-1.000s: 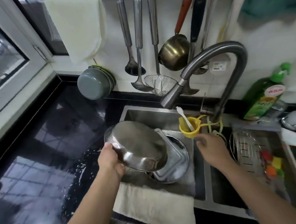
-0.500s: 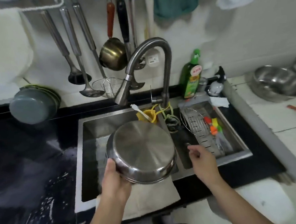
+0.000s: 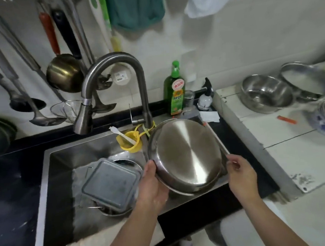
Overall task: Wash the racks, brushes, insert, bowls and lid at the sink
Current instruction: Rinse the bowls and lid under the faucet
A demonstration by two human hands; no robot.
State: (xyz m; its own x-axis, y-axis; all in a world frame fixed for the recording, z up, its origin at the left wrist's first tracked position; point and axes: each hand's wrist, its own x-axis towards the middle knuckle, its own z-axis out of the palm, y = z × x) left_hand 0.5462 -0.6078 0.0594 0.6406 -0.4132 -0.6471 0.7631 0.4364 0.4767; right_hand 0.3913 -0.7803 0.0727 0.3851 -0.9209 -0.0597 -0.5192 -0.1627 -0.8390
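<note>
Steel, brushed and shining, the bowl [image 3: 187, 153] is tipped bottom-up over the right side of the sink [image 3: 63, 152]. The left hand [image 3: 152, 185] grips its near-left rim; the right hand [image 3: 240, 173] is loosely curled beside its right edge, holding nothing that I can make out. In the basin lies a square lid [image 3: 110, 184]. A yellow cup [image 3: 129, 141] holds a white brush. More steel bowls [image 3: 265, 93] stand on the pale tiled counter to the right.

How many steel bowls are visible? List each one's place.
4: held bowl, in the left hand over the sink; deep bowl and wide bowl on the right counter; sink bowl under the square lid, mostly hidden.
</note>
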